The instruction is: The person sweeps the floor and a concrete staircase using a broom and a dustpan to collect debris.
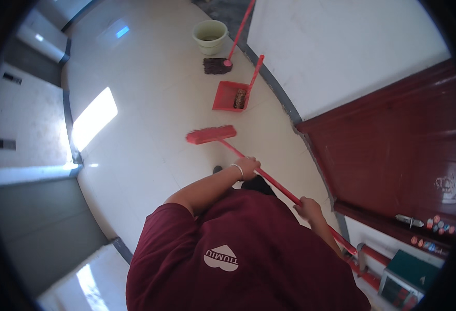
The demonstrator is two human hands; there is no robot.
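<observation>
A broom with a red plastic head (211,134) and a long red handle lies slantwise across the view before me. My left hand (249,167), with a bangle at its wrist, grips the handle not far from the head. Farther up the handle, to the right, my right hand (308,208) is closed around it. The head is slightly blurred; whether its bristles touch the tiled floor (146,128) I cannot tell. Beyond it is a red dustpan (224,96) with an upright red handle and a brown patterned object, of unclear kind, at its right side.
A mop with a dark head (215,66) leans beside a pale green bucket (210,44) holding some liquid. On the right are a white wall (340,50), a dark red door (391,144), red pipes (371,252) and a green-topped cabinet (416,270). A wall with grey skirting (67,105) runs along the left.
</observation>
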